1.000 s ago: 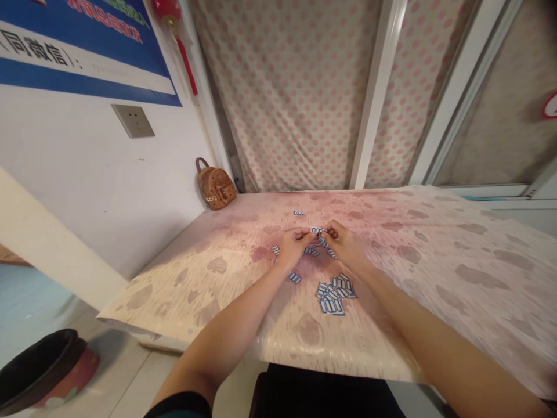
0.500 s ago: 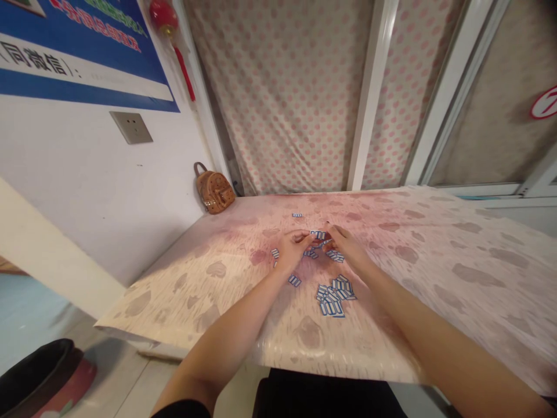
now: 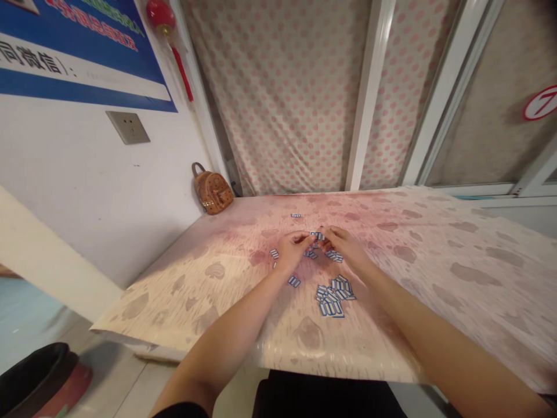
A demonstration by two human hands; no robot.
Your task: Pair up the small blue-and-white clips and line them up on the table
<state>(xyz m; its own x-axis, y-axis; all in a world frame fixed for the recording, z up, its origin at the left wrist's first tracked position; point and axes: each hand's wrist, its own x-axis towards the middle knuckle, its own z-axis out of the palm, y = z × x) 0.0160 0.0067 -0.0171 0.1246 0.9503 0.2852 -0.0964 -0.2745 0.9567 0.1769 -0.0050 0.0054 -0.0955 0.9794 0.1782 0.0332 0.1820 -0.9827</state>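
Observation:
A small blue-and-white striped card [image 3: 318, 235] is pinched between the thumb and fingers of my left hand [image 3: 293, 248]. My right hand [image 3: 342, 242] meets it from the other side, its fingers closed at the card's right edge. Under and beside the hands lie more of these cards, one group [image 3: 335, 256] by the right hand and a single card [image 3: 274, 253] left of the left hand. Nearer to me is a loose overlapping pile [image 3: 334, 297], with one card [image 3: 294, 281] to its left. Another card [image 3: 296, 215] lies farther back.
A patterned cloth covers the table [image 3: 209, 302]. At its back left corner a small brown backpack [image 3: 214, 191] leans by the wall. Behind the table hangs a dotted curtain [image 3: 296, 98]. A dark-rimmed bin [image 3: 43, 377] stands on the floor at left.
My right hand has moved slightly left, so its fingers now reach the card in my left hand. The left hand and the pile stay put; the view shifts a little.

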